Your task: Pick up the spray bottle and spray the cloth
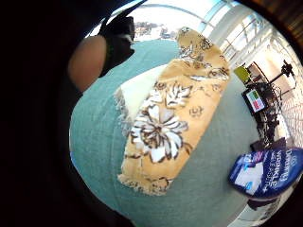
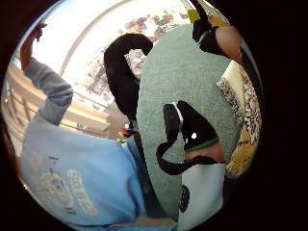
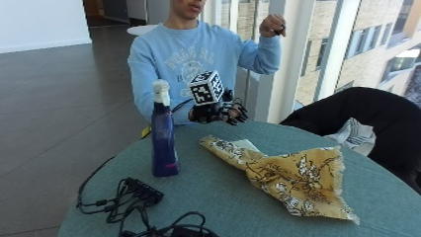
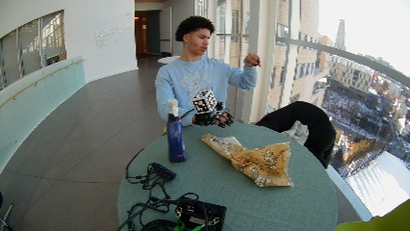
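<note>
A person in a light blue sweatshirt [image 3: 184, 54] sits at a round table [image 3: 217, 192] covered in teal-green material. The gloved right hand [image 3: 217, 112] hovers above the table's far edge, close to the person's chest, with its fingers loosely curled downward and holding nothing. The bare left hand [image 3: 272, 24] is raised near shoulder height, away from the table. A tall blue spray bottle [image 3: 162, 136] with a white nozzle stands upright on the table, near the gloved hand but apart from it, on the thumb side and farther from the person. A yellow floral cloth [image 3: 289, 175] lies crumpled on the table, one corner reaching toward the gloved hand without touching it. Black cables [image 3: 128, 197] lie at the table's near edge.
</note>
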Action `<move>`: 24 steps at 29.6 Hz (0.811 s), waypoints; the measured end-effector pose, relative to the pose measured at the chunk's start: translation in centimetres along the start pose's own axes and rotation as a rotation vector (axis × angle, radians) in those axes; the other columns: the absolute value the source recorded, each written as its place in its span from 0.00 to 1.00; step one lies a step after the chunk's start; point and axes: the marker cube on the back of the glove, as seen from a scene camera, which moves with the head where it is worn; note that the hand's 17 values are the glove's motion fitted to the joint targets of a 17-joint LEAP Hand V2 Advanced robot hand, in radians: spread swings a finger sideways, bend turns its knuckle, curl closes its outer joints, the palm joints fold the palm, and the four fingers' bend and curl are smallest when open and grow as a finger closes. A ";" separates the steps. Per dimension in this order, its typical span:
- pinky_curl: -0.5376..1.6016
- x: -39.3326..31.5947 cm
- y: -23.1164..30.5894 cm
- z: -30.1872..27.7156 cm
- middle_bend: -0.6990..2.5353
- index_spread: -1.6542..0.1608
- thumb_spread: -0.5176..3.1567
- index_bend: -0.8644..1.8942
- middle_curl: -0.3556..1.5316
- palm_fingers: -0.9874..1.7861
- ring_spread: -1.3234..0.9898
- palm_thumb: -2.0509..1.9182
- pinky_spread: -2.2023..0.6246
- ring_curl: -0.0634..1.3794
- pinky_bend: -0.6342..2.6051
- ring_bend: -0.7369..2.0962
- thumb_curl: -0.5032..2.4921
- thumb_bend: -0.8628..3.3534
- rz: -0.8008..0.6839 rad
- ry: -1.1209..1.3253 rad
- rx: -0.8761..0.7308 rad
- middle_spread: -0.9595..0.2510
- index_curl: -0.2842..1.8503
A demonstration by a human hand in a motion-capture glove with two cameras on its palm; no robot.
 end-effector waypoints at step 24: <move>0.35 2.0 -1.5 -1.8 0.31 0.71 0.43 0.38 0.34 0.62 0.55 0.67 0.86 0.22 0.25 0.36 0.24 0.25 0.083 0.054 -0.029 0.70 0.27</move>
